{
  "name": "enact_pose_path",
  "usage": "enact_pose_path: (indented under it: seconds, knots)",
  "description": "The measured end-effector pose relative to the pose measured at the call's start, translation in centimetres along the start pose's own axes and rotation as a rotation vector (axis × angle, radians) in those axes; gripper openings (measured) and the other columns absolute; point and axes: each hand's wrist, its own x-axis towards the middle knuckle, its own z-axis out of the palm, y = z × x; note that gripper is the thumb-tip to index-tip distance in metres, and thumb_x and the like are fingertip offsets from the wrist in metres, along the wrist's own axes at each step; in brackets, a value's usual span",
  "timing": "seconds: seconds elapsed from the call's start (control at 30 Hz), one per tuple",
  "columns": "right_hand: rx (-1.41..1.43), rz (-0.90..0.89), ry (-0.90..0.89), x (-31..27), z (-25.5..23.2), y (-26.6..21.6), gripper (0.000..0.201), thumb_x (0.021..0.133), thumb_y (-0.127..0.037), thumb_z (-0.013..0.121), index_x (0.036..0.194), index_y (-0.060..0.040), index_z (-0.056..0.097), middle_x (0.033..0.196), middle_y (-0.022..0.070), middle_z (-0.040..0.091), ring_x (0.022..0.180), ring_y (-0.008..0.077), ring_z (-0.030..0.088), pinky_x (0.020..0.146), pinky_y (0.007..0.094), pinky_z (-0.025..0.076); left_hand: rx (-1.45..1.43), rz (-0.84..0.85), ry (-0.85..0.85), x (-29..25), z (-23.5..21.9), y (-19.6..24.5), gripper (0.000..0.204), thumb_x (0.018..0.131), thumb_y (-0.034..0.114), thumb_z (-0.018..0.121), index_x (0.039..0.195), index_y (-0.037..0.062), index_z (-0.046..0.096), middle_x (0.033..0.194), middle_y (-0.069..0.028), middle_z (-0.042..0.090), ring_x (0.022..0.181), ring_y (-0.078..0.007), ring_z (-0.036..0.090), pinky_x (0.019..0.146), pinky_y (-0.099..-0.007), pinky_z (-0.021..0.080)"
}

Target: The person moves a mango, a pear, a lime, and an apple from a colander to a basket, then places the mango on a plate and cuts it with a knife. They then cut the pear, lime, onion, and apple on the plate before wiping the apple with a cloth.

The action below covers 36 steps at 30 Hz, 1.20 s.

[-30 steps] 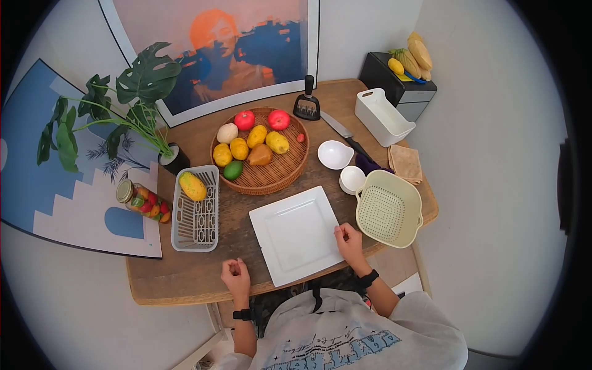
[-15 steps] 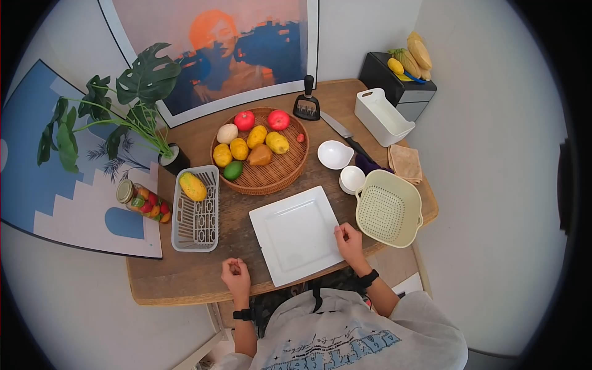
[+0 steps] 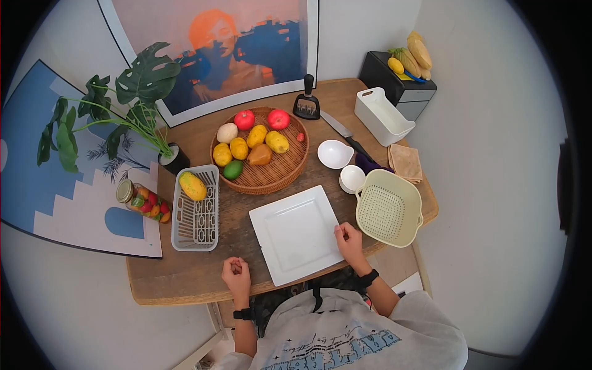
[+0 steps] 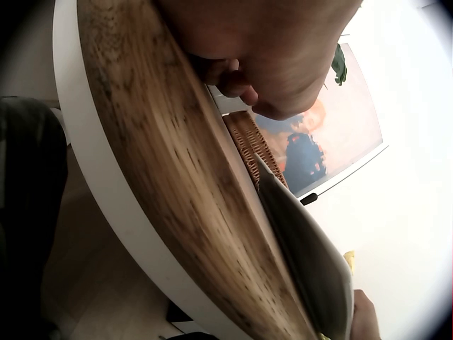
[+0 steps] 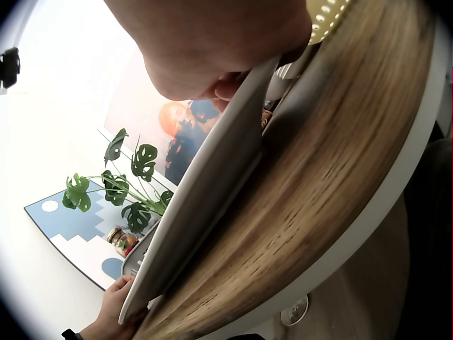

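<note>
A square white plate (image 3: 295, 235) lies on the wooden table near its front edge. Left of the plate, my left hand (image 3: 236, 275) rests by the table edge, fingers loosely curled around nothing. My right hand (image 3: 349, 242) is at the plate's right rim, also loosely curled; its fingertips overlap the rim in the head view. From the right wrist, the plate's raised edge (image 5: 205, 184) appears right beside the right hand's fingers (image 5: 228, 90). Behind the plate stands a round wicker basket (image 3: 271, 179) with yellow, red, brown and green fruit.
At left are a grey basket (image 3: 176, 213) holding a yellow fruit, a jar (image 3: 145, 200) and a potted plant (image 3: 174, 159). Rightward stand a pale colander (image 3: 390, 209), two white bowls (image 3: 335, 154), a knife (image 3: 338, 128), a black-handled tool (image 3: 307, 106), a cloth (image 3: 405, 164) and a white bin (image 3: 383, 117).
</note>
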Motion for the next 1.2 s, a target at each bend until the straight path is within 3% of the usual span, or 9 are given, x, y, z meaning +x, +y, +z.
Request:
enact_pose_path:
  seconds: [0.87, 0.97, 1.2]
  knots:
    - [0.0, -0.003, 0.008, 0.0, 0.1, 0.1, 0.026, 0.098, -0.013, 0.064, 0.078, 0.0012, 0.055, 0.058, 0.0023, 0.047, 0.056, 0.0059, 0.04, 0.051, 0.0261, 0.037, 0.013, 0.001, -0.009, 0.0, -0.1, -0.1, 0.008, 0.09, 0.002, 0.067, 0.092, 0.0012, 0.06, 0.067, 0.0022, 0.055, 0.056, -0.0035, 0.046, 0.053, -0.0209, 0.037]
    - [0.007, -0.037, 0.016, 0.0, 0.2, 0.3, 0.025, 0.099, -0.013, 0.063, 0.078, -0.0002, 0.058, 0.058, -0.003, 0.049, 0.055, 0.0024, 0.04, 0.049, 0.0234, 0.034, 0.009, 0.004, -0.004, 0.0, 0.0, -0.1, 0.009, 0.091, 0.002, 0.068, 0.092, 0.0015, 0.059, 0.067, 0.0023, 0.055, 0.057, -0.0033, 0.046, 0.053, -0.0211, 0.037]
    - [0.0, -0.033, 0.007, 0.0, 0.2, 0.9, 0.026, 0.099, -0.013, 0.063, 0.078, -0.0001, 0.058, 0.059, -0.0026, 0.05, 0.056, 0.0024, 0.041, 0.049, 0.0234, 0.035, 0.025, 0.014, -0.013, 0.1, 0.0, -0.1, 0.007, 0.092, 0.002, 0.067, 0.092, 0.0009, 0.061, 0.068, 0.0027, 0.054, 0.058, -0.003, 0.045, 0.053, -0.0209, 0.037]
